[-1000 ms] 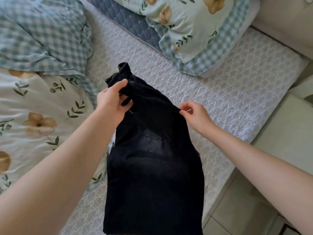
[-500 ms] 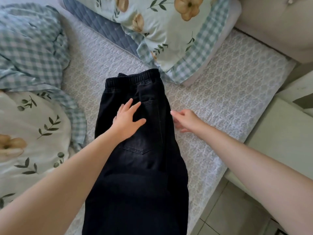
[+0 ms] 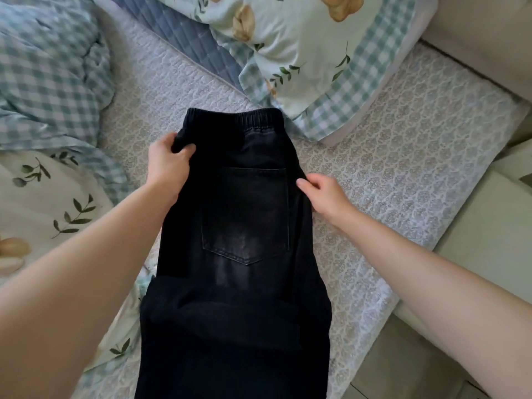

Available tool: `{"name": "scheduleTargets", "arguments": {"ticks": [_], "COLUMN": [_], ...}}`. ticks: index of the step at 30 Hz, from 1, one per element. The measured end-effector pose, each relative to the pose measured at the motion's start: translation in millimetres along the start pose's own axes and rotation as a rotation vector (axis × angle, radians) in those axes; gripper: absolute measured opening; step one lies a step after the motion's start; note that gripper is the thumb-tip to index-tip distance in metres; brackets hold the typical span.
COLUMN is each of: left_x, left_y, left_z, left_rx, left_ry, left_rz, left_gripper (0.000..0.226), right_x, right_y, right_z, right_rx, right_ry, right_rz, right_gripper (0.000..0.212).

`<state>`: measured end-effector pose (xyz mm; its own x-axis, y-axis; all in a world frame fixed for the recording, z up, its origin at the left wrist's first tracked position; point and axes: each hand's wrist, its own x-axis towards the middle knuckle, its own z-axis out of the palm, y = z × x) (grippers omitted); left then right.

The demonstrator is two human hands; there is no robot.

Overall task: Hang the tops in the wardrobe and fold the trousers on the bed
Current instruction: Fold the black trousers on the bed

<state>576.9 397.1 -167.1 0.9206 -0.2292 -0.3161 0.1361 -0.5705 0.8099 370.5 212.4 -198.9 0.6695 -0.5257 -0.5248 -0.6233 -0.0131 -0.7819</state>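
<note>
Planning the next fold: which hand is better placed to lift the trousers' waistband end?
Probably left. The left hand grips the trousers right by the waistband corner; the right hand is lower, at the side edge beside the pocket.

One pair of trousers [image 3: 244, 283], one pillow [image 3: 311, 53], one duvet [image 3: 43, 82], left hand [image 3: 169, 165], right hand [image 3: 325, 197].

Trousers [image 3: 244, 254] legs cut off at bottom edge, left hand [image 3: 168, 165] fingers hidden behind fabric, pillow [image 3: 311, 53] cropped at top

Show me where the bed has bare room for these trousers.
Widest bare sheet lies right of the trousers, bordered by the pillow above and the bed's edge. A narrower strip runs between duvet and pillow. Left is crowded with duvet.
</note>
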Motion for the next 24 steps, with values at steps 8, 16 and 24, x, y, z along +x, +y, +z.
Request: {"name": "scheduleTargets", "arguments": {"ticks": [8, 16, 24], "left_x": [30.0, -44.2, -199.6], "left_y": [-16.4, -43.9, -55.2], "left_z": [23.6, 18.0, 32.3], "left_rx": [0.202, 0.618, 0.492], "left_ry": [0.01, -0.015, -0.457], "left_rz": [-0.066, 0.295, 0.69], "left_gripper": [0.025, 0.08, 0.027], "right_x": [3.3, -88.6, -167.0], "right_y": [10.4, 63.4, 92.2], "right_z": [-5.2, -8.1, -0.3], "right_rx": [-0.041, -0.052, -0.206], "right_ry": [0.063, -0.032, 0.053], "right_rz": [0.062, 0.189, 0.317], "right_gripper": [0.034, 0.011, 0.062]}}
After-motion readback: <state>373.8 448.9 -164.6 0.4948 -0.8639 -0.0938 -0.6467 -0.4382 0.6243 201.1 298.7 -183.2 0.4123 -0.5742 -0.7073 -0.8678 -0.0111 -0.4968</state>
